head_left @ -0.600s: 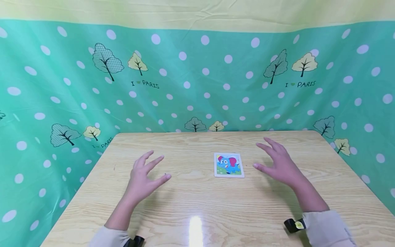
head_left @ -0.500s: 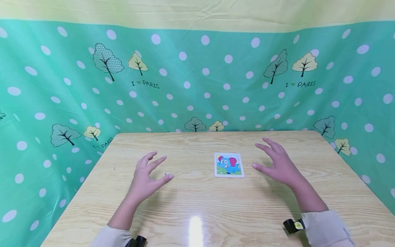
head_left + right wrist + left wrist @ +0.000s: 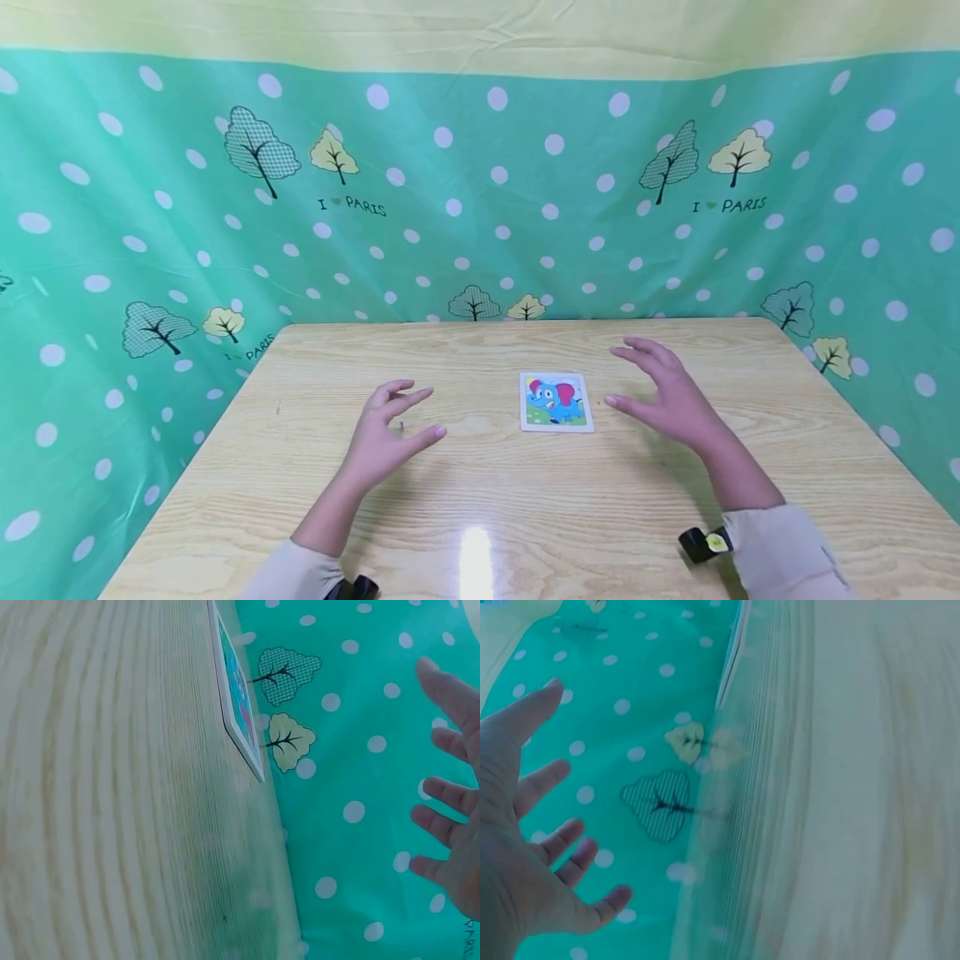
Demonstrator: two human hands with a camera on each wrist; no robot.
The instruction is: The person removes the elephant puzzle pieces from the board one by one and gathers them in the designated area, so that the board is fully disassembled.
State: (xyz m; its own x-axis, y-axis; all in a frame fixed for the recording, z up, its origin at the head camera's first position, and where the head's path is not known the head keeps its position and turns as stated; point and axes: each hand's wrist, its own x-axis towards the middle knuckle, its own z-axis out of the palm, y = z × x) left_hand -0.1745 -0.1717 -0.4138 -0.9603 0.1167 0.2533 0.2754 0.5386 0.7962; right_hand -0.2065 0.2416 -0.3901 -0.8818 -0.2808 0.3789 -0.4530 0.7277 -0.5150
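Note:
A square picture puzzle (image 3: 556,402) with a white frame and a blue, pink-eared elephant lies flat on the wooden table (image 3: 480,475). My right hand (image 3: 670,400) hovers just to the right of it, fingers spread and thumb pointing at its edge. To the left, farther off, my left hand (image 3: 387,437) is held above the table with fingers apart. Neither hand touches anything. In the right wrist view the puzzle (image 3: 238,697) shows nearly edge-on, away from the fingers. The left wrist view shows the left hand (image 3: 532,825) spread, with a sliver of the puzzle's edge at the top.
A green curtain (image 3: 480,200) with white dots and printed trees hangs behind the table and along both sides. Each wrist wears a black camera strap, such as the one on the right wrist (image 3: 705,544). A bright light reflection (image 3: 476,562) lies on the front of the tabletop.
My left hand has moved right, toward the puzzle. My right hand has shifted slightly left, closer to it. The puzzle has stayed in place.

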